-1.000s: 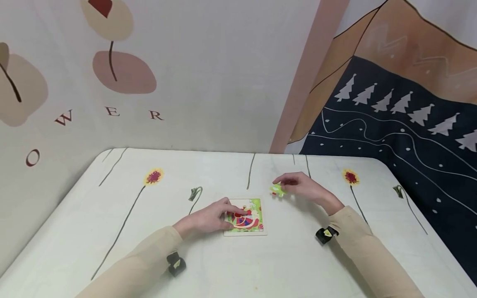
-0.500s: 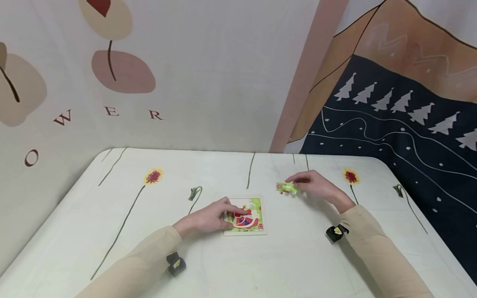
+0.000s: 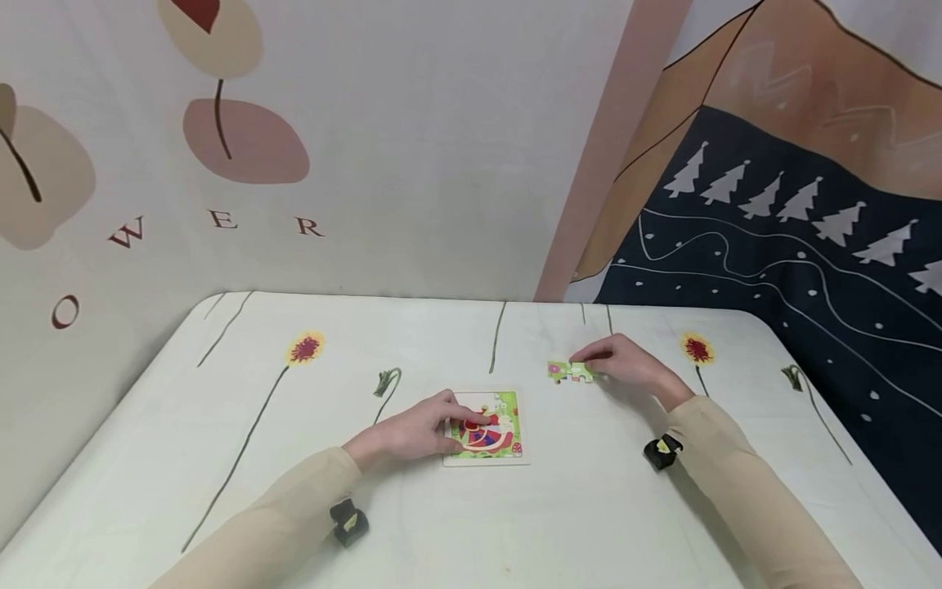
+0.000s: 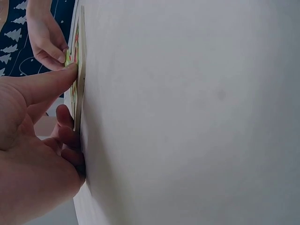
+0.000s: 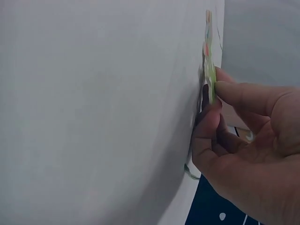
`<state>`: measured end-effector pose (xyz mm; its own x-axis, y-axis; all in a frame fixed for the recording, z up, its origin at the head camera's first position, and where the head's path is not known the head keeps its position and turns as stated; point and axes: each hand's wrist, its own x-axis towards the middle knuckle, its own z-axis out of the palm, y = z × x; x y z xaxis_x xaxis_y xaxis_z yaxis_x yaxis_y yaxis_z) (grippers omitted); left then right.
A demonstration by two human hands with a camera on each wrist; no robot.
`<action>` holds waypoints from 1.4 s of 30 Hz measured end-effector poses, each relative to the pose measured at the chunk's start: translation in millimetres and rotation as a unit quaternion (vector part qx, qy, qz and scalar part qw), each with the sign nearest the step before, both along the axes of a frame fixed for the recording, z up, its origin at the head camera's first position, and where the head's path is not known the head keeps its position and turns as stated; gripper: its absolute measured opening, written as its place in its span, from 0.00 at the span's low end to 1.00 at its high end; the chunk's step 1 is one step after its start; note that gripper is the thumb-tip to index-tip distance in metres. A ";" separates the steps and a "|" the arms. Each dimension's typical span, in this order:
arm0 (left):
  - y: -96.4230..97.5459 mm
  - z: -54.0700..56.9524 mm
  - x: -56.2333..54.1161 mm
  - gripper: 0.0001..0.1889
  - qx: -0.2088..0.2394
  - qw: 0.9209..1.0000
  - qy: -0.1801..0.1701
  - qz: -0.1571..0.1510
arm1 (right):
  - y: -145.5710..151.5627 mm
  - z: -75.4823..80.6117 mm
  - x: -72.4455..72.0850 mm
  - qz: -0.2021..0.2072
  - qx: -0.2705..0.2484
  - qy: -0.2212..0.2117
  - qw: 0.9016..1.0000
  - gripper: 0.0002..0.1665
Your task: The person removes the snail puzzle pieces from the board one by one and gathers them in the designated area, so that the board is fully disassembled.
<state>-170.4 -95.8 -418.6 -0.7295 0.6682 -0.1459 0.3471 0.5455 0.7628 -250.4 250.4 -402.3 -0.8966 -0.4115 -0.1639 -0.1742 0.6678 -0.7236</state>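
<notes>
A square jigsaw puzzle (image 3: pixel 500 446) in a pale frame, with a red and blue picture on green, lies on the table. My left hand (image 3: pixel 415 427) holds its left side, one finger reaching over the picture. In the left wrist view the other fingers (image 4: pixel 70 136) curl against the frame's edge. Farther back and right, my right hand (image 3: pixel 629 366) pinches a green puzzle piece (image 3: pixel 580 372) by its right end, close to the tabletop. Another green piece with a pink flower (image 3: pixel 556 370) is right beside it; whether they interlock I cannot tell. The right wrist view shows the pinched piece (image 5: pixel 212 86) nearly edge-on.
The white tablecloth (image 3: pixel 441 532) has printed flowers and stems. Behind the table hangs a pale printed curtain (image 3: pixel 412 204), with a dark tree-patterned cloth (image 3: pixel 736 270) at the right. A black wrist strap device (image 3: pixel 349 523) is on the left sleeve and another (image 3: pixel 662 451) on the right.
My right hand has shifted right with the green piece, then slightly farther right in the last half second. The flower piece has come into view beside it. My left hand has stayed on the puzzle.
</notes>
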 end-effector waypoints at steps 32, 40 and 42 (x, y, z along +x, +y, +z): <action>2.8 4.8 3.4 0.24 -0.024 0.999 0.037 0.000 | -7.7 -0.5 -2.7 -0.039 0.043 0.035 0.998 0.11; 3.2 3.2 3.0 0.24 -0.019 0.999 0.034 -0.002 | -6.8 -1.7 -1.9 -0.029 0.045 0.040 0.998 0.10; 3.1 2.9 2.8 0.24 -0.017 0.999 0.036 -0.004 | -7.0 -1.2 -2.5 -0.021 0.049 0.044 0.998 0.10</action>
<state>-167.6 -92.6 -415.7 -0.7341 0.6689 -0.1166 0.4041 0.5684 0.7167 -252.8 243.4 -403.5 -0.9258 -0.3581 -0.1213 -0.2040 0.7431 -0.6373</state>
